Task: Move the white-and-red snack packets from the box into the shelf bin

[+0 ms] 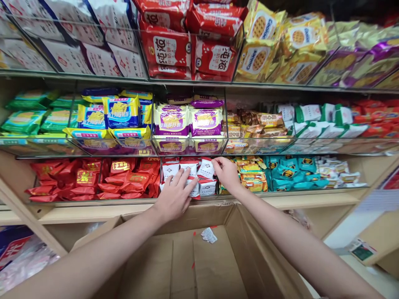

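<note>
White-and-red snack packets (pixel 207 187) stand in rows in a bin on the lowest shelf. My left hand (pixel 175 195) lies over the front ones with its fingers spread, fingertips touching the wrappers. At the right side of that bin, my right hand (pixel 229 176) has thumb and forefinger closed on the edge of a small white packet (pixel 206 168) in the upper row. Below both hands is an open cardboard box (pixel 149 265), with a crumpled white piece (pixel 209 235) and small red scraps on its bottom.
Red packets (pixel 134 182) fill the bins to the left; yellow packets (pixel 253 176) and teal packets (pixel 285 168) are to the right. Clear dividers and front panels edge the shelves. Above are purple soda biscuits (pixel 205 121), red biscuit bags (pixel 170 45) and yellow cookie bags (pixel 257 58).
</note>
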`<state>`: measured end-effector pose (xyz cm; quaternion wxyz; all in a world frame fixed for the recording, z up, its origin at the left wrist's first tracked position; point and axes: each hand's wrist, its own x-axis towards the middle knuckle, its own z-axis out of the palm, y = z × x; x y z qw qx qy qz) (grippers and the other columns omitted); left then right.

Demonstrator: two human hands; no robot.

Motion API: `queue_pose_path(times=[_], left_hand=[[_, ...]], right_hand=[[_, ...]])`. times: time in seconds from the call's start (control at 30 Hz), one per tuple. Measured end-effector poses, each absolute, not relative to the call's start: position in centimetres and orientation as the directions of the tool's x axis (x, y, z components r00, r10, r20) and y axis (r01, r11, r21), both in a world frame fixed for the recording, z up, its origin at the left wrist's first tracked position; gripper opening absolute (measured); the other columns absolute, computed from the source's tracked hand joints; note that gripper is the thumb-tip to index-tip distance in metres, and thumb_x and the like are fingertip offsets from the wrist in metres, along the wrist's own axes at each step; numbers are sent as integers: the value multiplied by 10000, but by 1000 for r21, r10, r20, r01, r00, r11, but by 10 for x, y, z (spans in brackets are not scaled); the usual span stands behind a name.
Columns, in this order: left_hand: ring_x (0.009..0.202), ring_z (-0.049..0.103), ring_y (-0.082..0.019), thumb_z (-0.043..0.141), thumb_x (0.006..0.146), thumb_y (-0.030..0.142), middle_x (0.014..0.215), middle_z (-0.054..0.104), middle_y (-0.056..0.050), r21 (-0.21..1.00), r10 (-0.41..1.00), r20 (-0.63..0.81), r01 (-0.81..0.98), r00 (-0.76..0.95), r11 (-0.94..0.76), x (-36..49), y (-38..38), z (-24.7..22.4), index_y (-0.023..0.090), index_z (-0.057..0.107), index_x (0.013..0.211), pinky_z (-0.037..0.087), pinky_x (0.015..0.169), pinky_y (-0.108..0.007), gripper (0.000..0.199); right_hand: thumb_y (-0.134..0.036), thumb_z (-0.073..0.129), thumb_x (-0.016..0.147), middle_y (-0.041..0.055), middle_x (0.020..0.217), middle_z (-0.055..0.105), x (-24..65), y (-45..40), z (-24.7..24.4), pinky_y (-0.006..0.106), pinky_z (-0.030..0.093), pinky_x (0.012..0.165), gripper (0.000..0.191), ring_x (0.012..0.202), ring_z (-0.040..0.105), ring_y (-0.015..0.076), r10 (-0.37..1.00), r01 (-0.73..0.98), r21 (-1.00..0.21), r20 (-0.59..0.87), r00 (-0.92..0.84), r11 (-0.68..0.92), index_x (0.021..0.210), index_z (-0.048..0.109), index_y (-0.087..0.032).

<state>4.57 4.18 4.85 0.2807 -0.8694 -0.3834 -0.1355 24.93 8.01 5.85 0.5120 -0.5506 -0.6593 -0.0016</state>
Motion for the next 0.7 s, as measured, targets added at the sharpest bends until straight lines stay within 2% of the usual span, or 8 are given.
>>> queue_pose_path(times=[0.2,0.37,0.43,0.53,0.6,0.7], left_hand=[[1253,306,-296,489,794,265,1404,316,-113,-382,557,440,708,704,-594,44,46,52,244,379,1283,344,913,-431,501],[1177,386,-264,395,864,224,1331,426,-91,-378,559,423,700,713,-606,44,48,51,247,408,1256,385,838,-407,393],[1133,418,-245,396,866,202,1305,453,-78,-369,569,419,705,707,-605,45,49,51,253,416,1244,386,828,-385,382],[1055,463,-224,428,856,194,1240,508,-59,-355,583,413,713,700,-605,47,49,52,256,429,1223,388,800,-354,372],[1050,465,-223,430,858,198,1209,531,-54,-359,577,414,709,703,-606,46,49,51,252,430,1219,382,791,-354,365],[1079,448,-238,418,862,191,1215,528,-54,-397,561,426,703,710,-589,46,48,51,249,428,1222,363,799,-379,365]], right_hand=[[-230,477,786,59,764,649,243,86,61,274,425,644,158,657,594,163,775,766,-533,628,75,358,852,595,-149],[-270,498,779,45,760,611,244,81,57,265,445,604,136,597,566,137,716,658,-592,689,114,465,817,565,-159],[-278,505,782,69,846,584,243,77,52,270,458,622,145,622,556,131,667,665,-519,744,41,537,826,565,-153],[-289,503,801,120,994,527,244,69,45,300,455,753,182,836,554,170,590,711,-318,790,-168,627,866,584,-140],[-317,490,819,146,1084,499,244,63,40,336,420,843,231,994,499,208,561,753,-203,787,-255,627,919,592,-135],[-431,490,812,152,1173,480,246,55,37,390,383,876,350,1062,438,247,559,817,-82,768,-313,570,990,597,-150]])
